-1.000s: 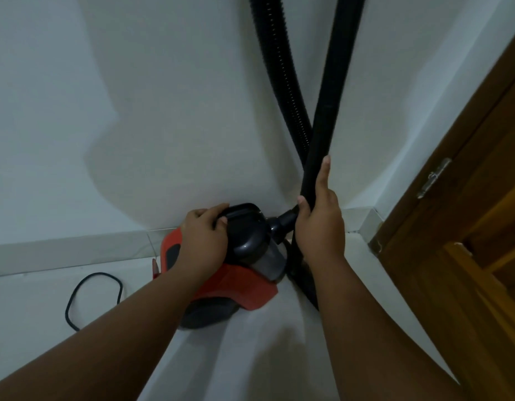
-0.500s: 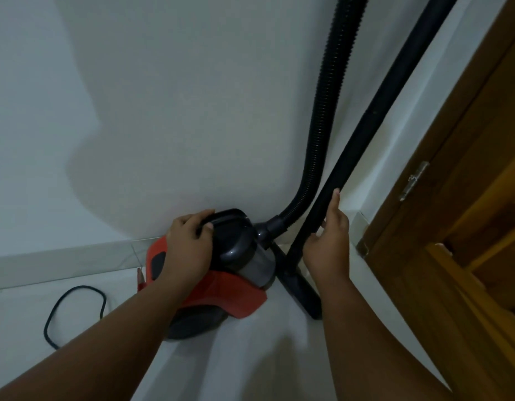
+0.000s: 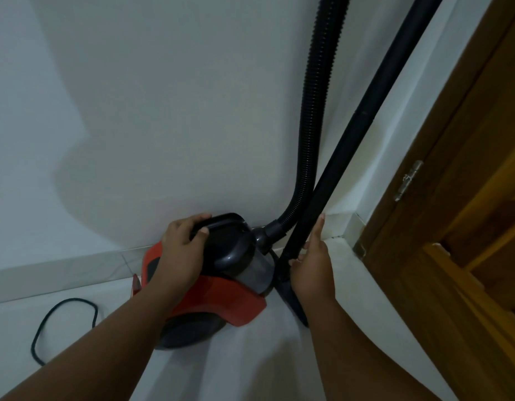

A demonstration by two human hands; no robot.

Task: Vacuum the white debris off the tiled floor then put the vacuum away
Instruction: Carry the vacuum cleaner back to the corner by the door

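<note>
A red and black canister vacuum (image 3: 221, 296) stands on the white tiled floor against the wall. My left hand (image 3: 182, 250) grips its black top handle. A ribbed black hose (image 3: 314, 117) rises from the vacuum's front. Beside it a smooth black wand (image 3: 363, 125) leans up into the wall corner, its floor head (image 3: 291, 302) down by the vacuum. My right hand (image 3: 312, 264) rests flat against the wand's lower end, fingers extended, not clearly wrapped around it. No white debris shows on the floor.
A black power cord (image 3: 65, 322) loops on the floor at the left. A white skirting tile (image 3: 62, 273) runs along the wall. A wooden door (image 3: 467, 198) and frame with a metal hinge (image 3: 408, 180) stand at the right.
The wand has tilted rightward into the corner and uncrossed from the hose. My right hand slid lower on it and loosened. My left hand stays on the handle.
</note>
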